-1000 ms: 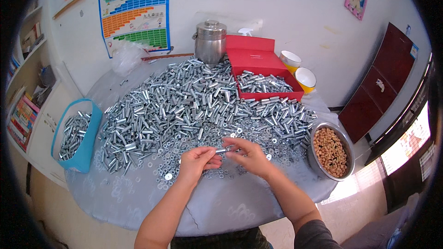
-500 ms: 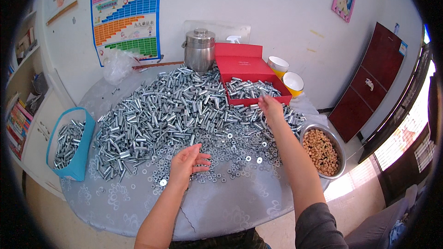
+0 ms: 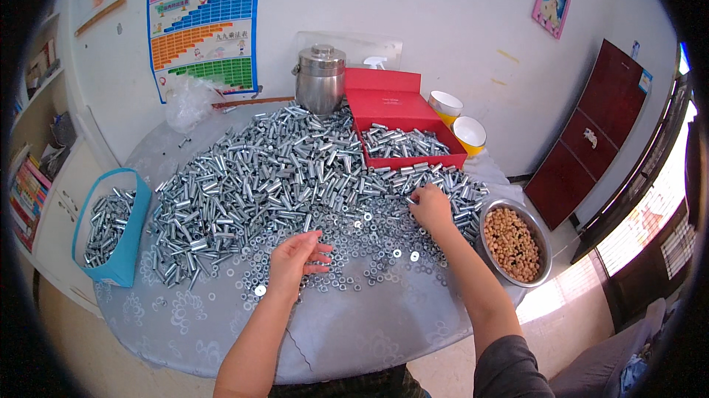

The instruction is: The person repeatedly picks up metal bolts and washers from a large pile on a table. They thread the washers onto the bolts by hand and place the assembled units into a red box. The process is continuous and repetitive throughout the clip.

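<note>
A large heap of silvery metal sleeves (image 3: 251, 169) covers the middle of the table, with many small nuts and washers (image 3: 347, 254) spread along its near side. Over the near left part of the nuts and washers is my left hand (image 3: 292, 259), its fingers loosely bent and apart, with nothing visible in them. My right hand (image 3: 432, 210) is low at the right part of the heap, where sleeves meet nuts. Its fingers are bent together toward the metal parts, and their tips are partly hidden. Behind it stands an open red box (image 3: 413, 162) holding more sleeves.
A blue fabric bin (image 3: 125, 250) of metal parts stands at left. At right is a steel bowl (image 3: 545, 265) of small tan, round pieces. Behind the heap are a steel canister (image 3: 320, 84), two yellow-and-white bowls (image 3: 469, 132) and a clear plastic bag (image 3: 190, 106).
My right hand has come down and nearer, from the red box's front edge to the heap's right part. The left hand has stayed nearly in place.
</note>
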### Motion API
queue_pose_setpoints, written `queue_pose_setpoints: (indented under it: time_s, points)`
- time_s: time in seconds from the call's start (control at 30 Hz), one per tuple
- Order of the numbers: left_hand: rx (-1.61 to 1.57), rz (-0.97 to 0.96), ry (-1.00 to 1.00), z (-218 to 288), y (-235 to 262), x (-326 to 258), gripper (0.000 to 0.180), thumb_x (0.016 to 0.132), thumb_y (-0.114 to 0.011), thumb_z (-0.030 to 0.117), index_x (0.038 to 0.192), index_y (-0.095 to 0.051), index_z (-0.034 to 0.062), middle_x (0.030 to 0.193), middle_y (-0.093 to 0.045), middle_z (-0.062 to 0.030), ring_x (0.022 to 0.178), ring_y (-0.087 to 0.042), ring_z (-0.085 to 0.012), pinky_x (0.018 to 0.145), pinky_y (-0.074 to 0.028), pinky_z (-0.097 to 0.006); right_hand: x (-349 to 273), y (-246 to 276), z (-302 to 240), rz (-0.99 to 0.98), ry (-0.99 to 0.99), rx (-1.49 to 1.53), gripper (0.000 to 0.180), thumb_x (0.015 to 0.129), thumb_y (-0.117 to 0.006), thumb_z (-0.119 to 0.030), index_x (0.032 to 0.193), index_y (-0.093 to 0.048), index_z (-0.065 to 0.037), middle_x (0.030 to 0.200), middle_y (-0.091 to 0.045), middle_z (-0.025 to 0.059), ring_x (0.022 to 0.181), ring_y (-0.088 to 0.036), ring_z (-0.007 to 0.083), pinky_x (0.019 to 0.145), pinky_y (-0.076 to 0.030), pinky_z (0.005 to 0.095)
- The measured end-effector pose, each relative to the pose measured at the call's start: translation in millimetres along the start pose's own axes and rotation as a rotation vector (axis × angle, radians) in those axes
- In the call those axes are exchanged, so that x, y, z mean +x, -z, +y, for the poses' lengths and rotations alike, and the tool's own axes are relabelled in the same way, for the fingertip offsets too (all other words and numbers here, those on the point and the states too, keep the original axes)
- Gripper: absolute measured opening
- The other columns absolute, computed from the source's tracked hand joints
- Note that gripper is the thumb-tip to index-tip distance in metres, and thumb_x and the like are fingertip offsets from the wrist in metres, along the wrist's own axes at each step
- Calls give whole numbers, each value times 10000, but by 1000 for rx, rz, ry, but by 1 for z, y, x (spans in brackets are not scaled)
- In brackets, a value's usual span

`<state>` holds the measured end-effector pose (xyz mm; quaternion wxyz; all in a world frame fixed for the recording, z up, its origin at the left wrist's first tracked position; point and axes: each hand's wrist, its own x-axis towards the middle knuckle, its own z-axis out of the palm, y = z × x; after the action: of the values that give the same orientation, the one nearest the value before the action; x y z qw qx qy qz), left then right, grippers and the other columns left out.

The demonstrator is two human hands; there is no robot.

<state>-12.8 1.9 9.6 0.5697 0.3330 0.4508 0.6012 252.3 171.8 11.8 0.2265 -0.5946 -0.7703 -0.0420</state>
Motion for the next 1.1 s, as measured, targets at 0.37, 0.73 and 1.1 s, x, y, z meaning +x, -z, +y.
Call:
queue_pose_setpoints:
  time_s: [0.37, 0.73, 1.1]
  points:
    - [-4, -11, -1, -1, 1, 0, 304, 865, -515, 238, 1061, -555, 9, 878, -623, -135, 699, -605, -169, 579, -527, -295, 44, -14, -2, 140, -297, 223, 255, 667, -650, -218, 831, -535, -60, 783, -617, 109, 768, -602, 280, 669, -461, 368]
    - [28, -28, 2, 0, -3, -1, 276, 871, -508, 200, 1062, -556, 7, 897, -622, -134, 713, -604, -164, 600, -527, -282, 25, -16, -22, 194, -154, 661, 238, 644, -663, -122, 837, -543, -52, 741, -612, 84, 716, -597, 195, 631, -460, 300]
    - [45, -192, 26, -14, -21, -8, 287, 843, -551, 105, 1088, -517, -41, 981, -602, -146, 861, -605, -203, 707, -523, -298, -69, 14, -113, -417, -364, 1847, 176, 768, -615, -51, 874, -489, -114, 837, -586, 16, 686, -517, 76, 617, -413, 208]
